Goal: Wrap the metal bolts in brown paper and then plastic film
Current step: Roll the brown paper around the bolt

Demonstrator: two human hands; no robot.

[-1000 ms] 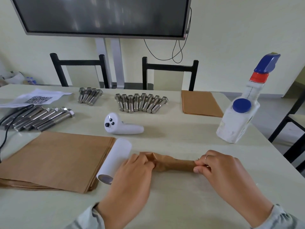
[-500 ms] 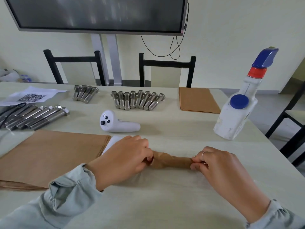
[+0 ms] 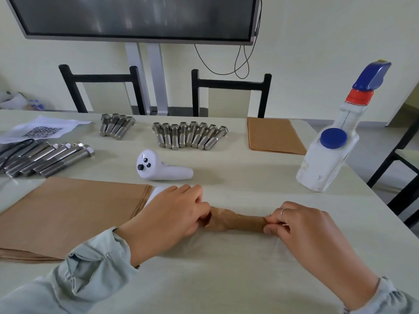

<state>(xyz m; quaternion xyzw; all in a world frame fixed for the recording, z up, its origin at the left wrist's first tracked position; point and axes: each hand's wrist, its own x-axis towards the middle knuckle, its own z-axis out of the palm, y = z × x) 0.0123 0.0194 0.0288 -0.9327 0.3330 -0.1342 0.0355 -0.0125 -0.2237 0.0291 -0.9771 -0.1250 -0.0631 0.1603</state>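
Observation:
A bolt wrapped in brown paper (image 3: 235,220) lies crosswise on the table near me, resting on a faint sheet of clear plastic film (image 3: 229,241). My left hand (image 3: 167,218) pinches its left end and my right hand (image 3: 301,225) pinches its right end. A white film roll (image 3: 156,192) peeks out behind my left hand, mostly hidden. A stack of brown paper sheets (image 3: 68,214) lies to the left. Bare metal bolts lie in three groups: long ones (image 3: 47,158) at the left, a small group (image 3: 116,126) and a row (image 3: 189,134) at the back.
A white handheld controller (image 3: 161,166) lies mid-table. A white spray bottle (image 3: 333,146) with a blue and red top stands at the right. A second brown paper stack (image 3: 273,138), a QR-code sheet (image 3: 40,130), two black chairs and a screen are behind.
My left hand has shifted over the film roll, covering most of it, and now grips the bundle's left end from the side. My right hand keeps its hold.

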